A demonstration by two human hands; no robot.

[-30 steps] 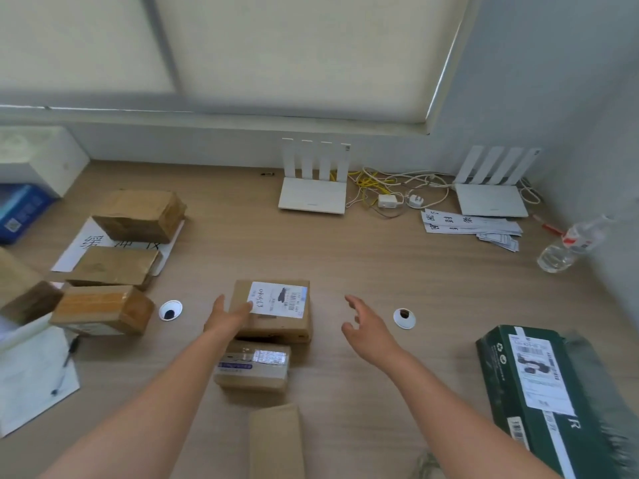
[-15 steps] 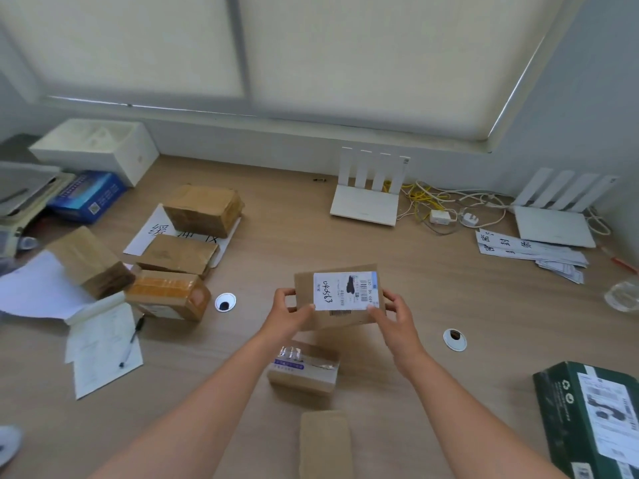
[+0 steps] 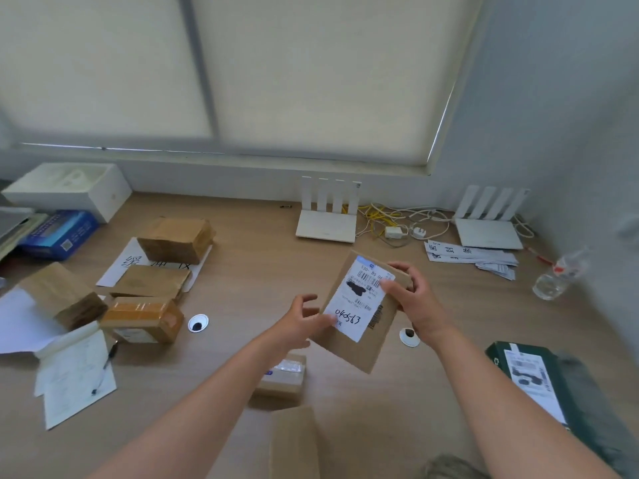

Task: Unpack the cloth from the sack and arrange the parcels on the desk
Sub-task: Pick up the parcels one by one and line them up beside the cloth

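labelled parcel tilted, fingers gripping both ends

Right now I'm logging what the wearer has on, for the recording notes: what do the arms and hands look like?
Both arms are bare as far as the frame shows: no sleeves, gloves, watch or bands. The left hand and right hand show no rings or markings that I can make out. Each forearm runs in from the bottom edge, so anything worn above the elbow is out of view.
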